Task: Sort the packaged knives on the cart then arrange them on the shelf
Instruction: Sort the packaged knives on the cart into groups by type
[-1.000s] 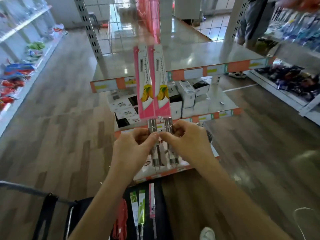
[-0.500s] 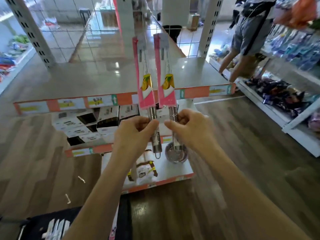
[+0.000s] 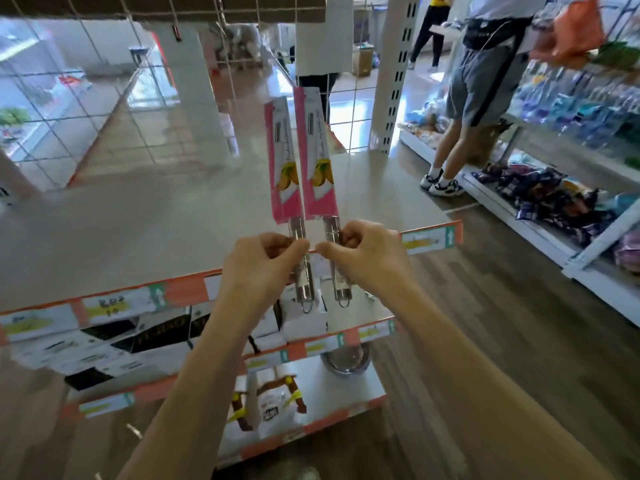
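Note:
I hold two packaged knives upright, side by side, over the front of the top shelf (image 3: 145,216). Each has a pink-and-white card sleeve with a yellow fruit picture and a shiny steel handle below. My left hand (image 3: 258,268) grips the handle of the left knife (image 3: 284,161). My right hand (image 3: 367,258) grips the handle of the right knife (image 3: 317,157). The two sleeves nearly touch. The cart is out of view.
A wire grid panel (image 3: 349,109) rises behind the top shelf, with white uprights (image 3: 396,74) beside it. Lower shelves hold white and black boxes (image 3: 114,348), a steel bowl (image 3: 346,362) and packaged goods. A person (image 3: 478,84) stands at the right-hand shelving.
The view has come closer to the shelf and risen. Both knives, held the same way, have been lifted higher and now sit in front of the wire grid. The cart has dropped out of view.

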### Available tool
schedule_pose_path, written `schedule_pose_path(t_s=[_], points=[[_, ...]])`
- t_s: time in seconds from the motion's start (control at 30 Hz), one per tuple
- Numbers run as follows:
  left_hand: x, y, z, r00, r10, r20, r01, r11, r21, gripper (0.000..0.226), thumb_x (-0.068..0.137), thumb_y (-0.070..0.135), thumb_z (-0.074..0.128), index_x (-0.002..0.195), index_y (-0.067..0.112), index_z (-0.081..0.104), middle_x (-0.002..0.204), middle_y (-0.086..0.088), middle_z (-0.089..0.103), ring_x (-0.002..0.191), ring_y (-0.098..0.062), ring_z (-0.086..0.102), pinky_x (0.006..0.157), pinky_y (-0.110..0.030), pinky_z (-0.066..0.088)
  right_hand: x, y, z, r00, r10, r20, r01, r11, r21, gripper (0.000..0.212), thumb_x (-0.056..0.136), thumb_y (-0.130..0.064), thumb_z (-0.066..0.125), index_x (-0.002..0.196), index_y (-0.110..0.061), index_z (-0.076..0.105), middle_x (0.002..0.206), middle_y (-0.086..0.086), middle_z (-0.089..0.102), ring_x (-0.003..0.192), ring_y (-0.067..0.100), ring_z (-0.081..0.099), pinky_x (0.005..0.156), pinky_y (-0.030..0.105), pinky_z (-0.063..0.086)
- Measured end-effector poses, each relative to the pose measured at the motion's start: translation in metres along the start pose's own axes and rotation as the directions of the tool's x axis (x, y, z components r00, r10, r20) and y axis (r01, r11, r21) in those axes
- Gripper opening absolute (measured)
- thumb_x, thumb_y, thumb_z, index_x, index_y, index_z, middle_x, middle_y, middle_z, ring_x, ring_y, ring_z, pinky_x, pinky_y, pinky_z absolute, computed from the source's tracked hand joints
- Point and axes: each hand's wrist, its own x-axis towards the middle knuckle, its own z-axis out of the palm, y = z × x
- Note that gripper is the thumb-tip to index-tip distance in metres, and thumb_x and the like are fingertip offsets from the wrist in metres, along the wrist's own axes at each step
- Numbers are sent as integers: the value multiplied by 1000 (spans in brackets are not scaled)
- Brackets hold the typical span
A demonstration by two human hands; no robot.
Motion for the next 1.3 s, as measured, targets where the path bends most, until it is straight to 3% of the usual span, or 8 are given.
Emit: schedule_pose_path(t_s=[0.2, 0.47, 0.57, 0.8, 0.9, 1.03, 1.13, 1.3], points=[[48, 14, 37, 997, -31, 70, 29, 999, 33, 11, 83, 30, 66, 75, 23, 63, 66, 5, 67, 62, -12, 66, 78, -33, 57, 57, 18, -25, 998, 59, 21, -58, 998, -26, 31, 78, -43, 69, 91, -15, 68, 85, 2, 68, 81, 17, 63, 77, 33, 55], [84, 37, 104, 996, -35, 84, 32, 999, 43, 16, 85, 29, 64, 85, 14, 70, 77, -2, 71, 71, -17, 70, 81, -36, 58, 119, 63, -70, 990, 96, 99, -83, 988, -131, 26, 79, -42, 67, 71, -18, 61, 60, -6, 56, 52, 4, 51, 46, 18, 41], [94, 45, 124, 997, -21, 69, 18, 999, 39, 21, 86, 27, 63, 66, 25, 61, 68, 5, 67, 65, -11, 68, 74, -31, 58, 137, 80, -81, 993, 37, 115, -16, 983, -183, 33, 79, -44, 66, 59, -20, 56, 55, -6, 53, 49, 5, 49, 47, 21, 40], [113, 45, 150, 997, -72, 30, 68, 990, 127, 27, 88, 29, 61, 61, 28, 57, 65, 6, 66, 66, -10, 68, 72, -28, 55, 164, 103, -81, 988, 7, 157, 9, 995, -96, 34, 75, -44, 68, 63, -13, 65, 52, -3, 59, 47, 10, 55, 56, 33, 54], [117, 44, 158, 994, -111, 13, 107, 980, 166, 25, 88, 31, 61, 67, 18, 65, 67, -1, 69, 67, -16, 68, 74, -31, 55, 169, 106, -79, 983, 18, 183, -3, 997, -81, 34, 77, -38, 70, 55, -15, 59, 48, -3, 55, 44, 7, 51, 54, 30, 53], [120, 43, 167, 990, -142, -1, 138, 958, 251, 28, 88, 36, 59, 83, 11, 71, 71, 1, 65, 61, -9, 58, 54, -16, 42, 173, 112, -79, 979, 30, 200, -7, 993, -115, 34, 77, -38, 69, 58, -10, 62, 49, -2, 52, 46, 9, 50, 48, 21, 49], [122, 45, 172, 987, -163, -16, 161, 951, 265, 29, 89, 35, 59, 89, 8, 71, 80, -4, 67, 72, -14, 58, 65, -22, 41, 175, 117, -81, 975, 51, 215, -26, 993, -119, 36, 79, -40, 69, 59, -11, 60, 50, -3, 51, 43, 4, 43, 32, 9, 28], [125, 49, 178, 989, -144, -38, 149, 943, 296, 29, 89, 34, 58, 93, 8, 70, 90, -8, 71, 74, -14, 56, 69, -24, 41, 180, 117, -82, 972, 65, 226, -29, 987, -157, 43, 80, -43, 67, 49, -18, 50, 47, -6, 49, 43, 3, 42, 29, 8, 27]])
